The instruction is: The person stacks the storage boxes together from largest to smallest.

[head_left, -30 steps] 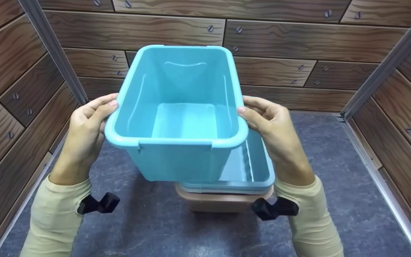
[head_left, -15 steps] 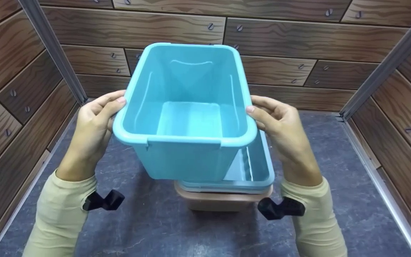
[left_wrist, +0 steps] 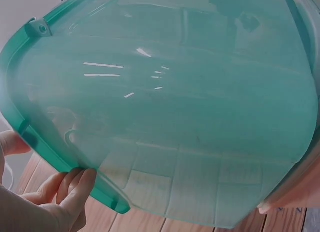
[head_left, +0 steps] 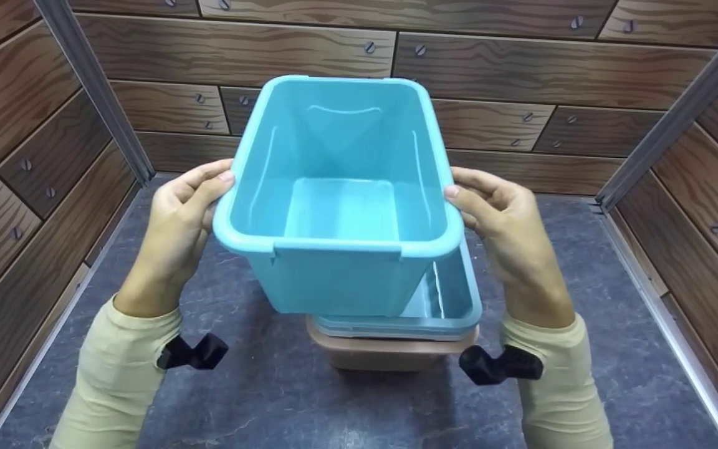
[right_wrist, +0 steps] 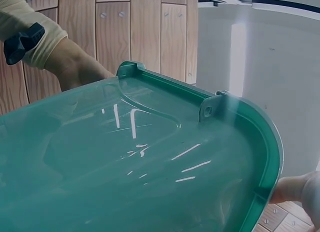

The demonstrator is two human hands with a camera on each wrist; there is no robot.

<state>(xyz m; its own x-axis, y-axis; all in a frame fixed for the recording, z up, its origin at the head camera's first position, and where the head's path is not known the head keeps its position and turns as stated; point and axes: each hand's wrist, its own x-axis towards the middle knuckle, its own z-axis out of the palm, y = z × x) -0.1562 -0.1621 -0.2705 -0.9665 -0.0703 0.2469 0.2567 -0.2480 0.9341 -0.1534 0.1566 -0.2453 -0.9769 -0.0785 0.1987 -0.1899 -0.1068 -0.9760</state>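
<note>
A turquoise plastic bin [head_left: 340, 274] hangs in the air, its open top tilted toward me and its inside bare. My left hand [head_left: 175, 234] pinches the left rim, thumb on top and fingers beneath. On the opposite rim, my right hand [head_left: 515, 240] has the same pinch. Below and partly hidden by this bin stands a stack: a blue bin [head_left: 468, 293] nested over a brownish one [head_left: 390, 358]. In the left wrist view the held bin's wall [left_wrist: 175, 106] looks greenish, with curled fingertips [left_wrist: 82, 187] under its lip. The right wrist view shows its outer side [right_wrist: 150, 167].
The stack rests on a dark grey marbled surface [head_left: 259, 399]. Walls with a wood-plank pattern [head_left: 521, 68] enclose the back and both sides, with metal edging [head_left: 664, 312] along the right. Black wrist devices [head_left: 194, 352] sit on both sleeves.
Both hands have carried the turquoise bin to the right, so it covers more of the stack below. Their hold on the rim looks the same. The stack has stayed in place.
</note>
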